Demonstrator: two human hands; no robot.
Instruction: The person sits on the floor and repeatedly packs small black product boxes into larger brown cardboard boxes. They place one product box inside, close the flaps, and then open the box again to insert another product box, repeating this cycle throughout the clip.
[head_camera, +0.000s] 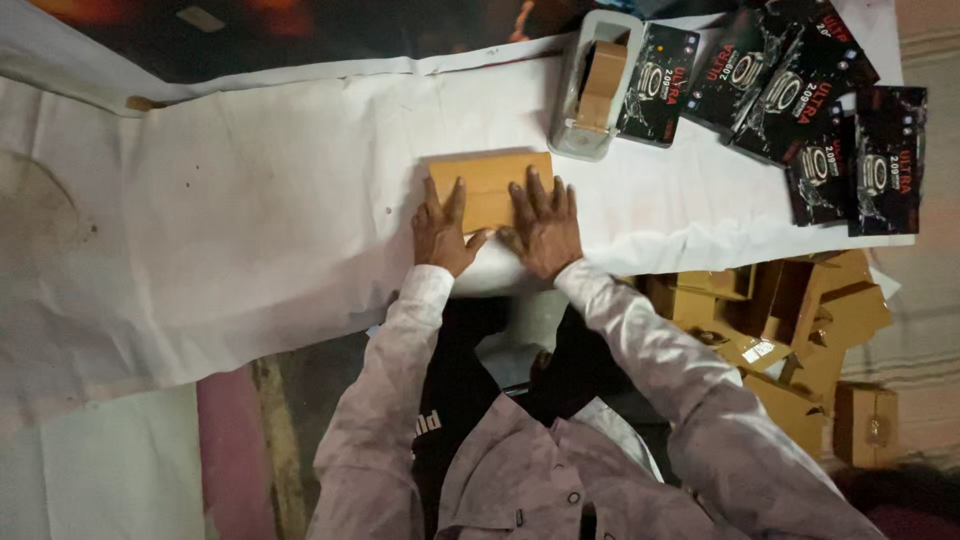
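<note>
A flat brown cardboard box (489, 180) lies on the white paper-covered table (250, 210). My left hand (443, 230) rests flat on its near left part, fingers spread. My right hand (545, 225) presses flat on its near right part, fingers apart. Neither hand grips anything; both palms lie on the box and the table edge.
A tape dispenser (592, 88) with brown tape stands just beyond the box. Several black printed packets (800, 95) lie at the far right. Brown cardboard boxes (800, 330) are piled below the table's right edge.
</note>
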